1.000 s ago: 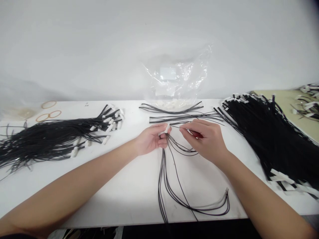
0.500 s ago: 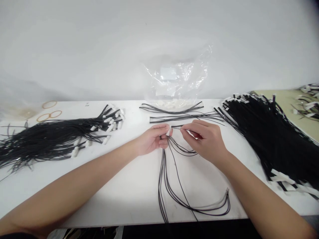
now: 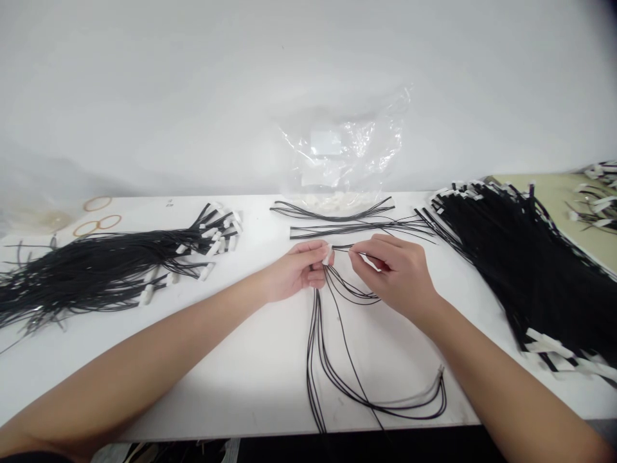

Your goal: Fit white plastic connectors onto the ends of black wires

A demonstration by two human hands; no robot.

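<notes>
White connector housing point(image 3: 328, 255) has tipped steeper in the left hand point(image 3: 299, 265)

It sits slightly farther right than a second ago, pinched between thumb and fingers. The right hand's point(image 3: 398, 270) closed fingertips hold a black wire point(image 3: 342, 247) reaching the housing; its seating is too small to tell. Beyond lie two black wire bundles point(image 3: 332, 215), near a clear plastic bag point(image 3: 369, 145).

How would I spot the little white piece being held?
Find the white table, then the left hand above its middle. It grips the white piece. Unlike the white ends of the cable pile at left, this one is held.
</notes>
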